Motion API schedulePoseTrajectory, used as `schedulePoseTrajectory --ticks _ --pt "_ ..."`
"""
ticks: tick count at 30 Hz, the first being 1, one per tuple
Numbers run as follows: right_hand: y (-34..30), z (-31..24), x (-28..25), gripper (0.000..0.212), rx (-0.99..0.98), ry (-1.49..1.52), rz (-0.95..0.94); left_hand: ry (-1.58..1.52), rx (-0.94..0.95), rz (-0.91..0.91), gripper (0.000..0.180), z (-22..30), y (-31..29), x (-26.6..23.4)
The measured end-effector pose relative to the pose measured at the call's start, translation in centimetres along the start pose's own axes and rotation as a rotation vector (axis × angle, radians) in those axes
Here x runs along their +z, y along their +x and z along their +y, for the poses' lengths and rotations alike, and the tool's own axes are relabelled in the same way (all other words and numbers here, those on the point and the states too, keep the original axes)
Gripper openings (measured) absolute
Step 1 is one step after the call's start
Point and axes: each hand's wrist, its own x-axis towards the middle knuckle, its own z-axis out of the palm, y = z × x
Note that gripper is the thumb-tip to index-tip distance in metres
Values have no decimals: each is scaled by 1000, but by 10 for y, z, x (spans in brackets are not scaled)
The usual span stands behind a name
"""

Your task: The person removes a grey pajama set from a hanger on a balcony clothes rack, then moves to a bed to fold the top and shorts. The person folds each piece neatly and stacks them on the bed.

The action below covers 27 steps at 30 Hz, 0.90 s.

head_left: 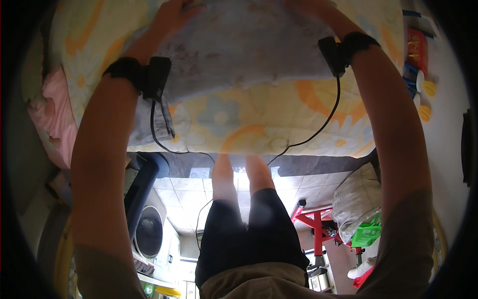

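At the far left we see a pink cloth (56, 112) beside the yellow floral sheet (269, 119). Next, our left hand (175, 16) is at the left side of the grey cloth (244, 47), which lies wrinkled across the sheet between our forearms. Farther right, our right hand (309, 6) is near its other side (the top edge crops both hands, so we cannot tell whether either grips).

Surface: yellow flower-patterned bedding (271, 112). Directly on it, a grey, blotched cloth (244, 55) is lying spread across the middle; a narrower grey portion (144, 128) is reaching toward the near edge, left side.
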Motion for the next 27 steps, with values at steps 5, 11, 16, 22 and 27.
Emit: schedulePoseTrajectory --ticks 5,11,16,22,27 --pt "14 20 -8 36 -160 40 -118 38 -1 -338 46 1 8 -25" --pt "-32 -21 -84 25 -237 95 -10 64 103 -164 44 74 -16 -98" --pt "-101 -56 -152 24 -324 111 129 207 282 50 34 150 -74 -155" --pt "-207 -64 -128 32 -434 -195 325 397 407 -12 23 202 -178 -113" --pt "-282 -54 -14 38 -187 -209 16 271 255 -75 32 195 -252 -8"
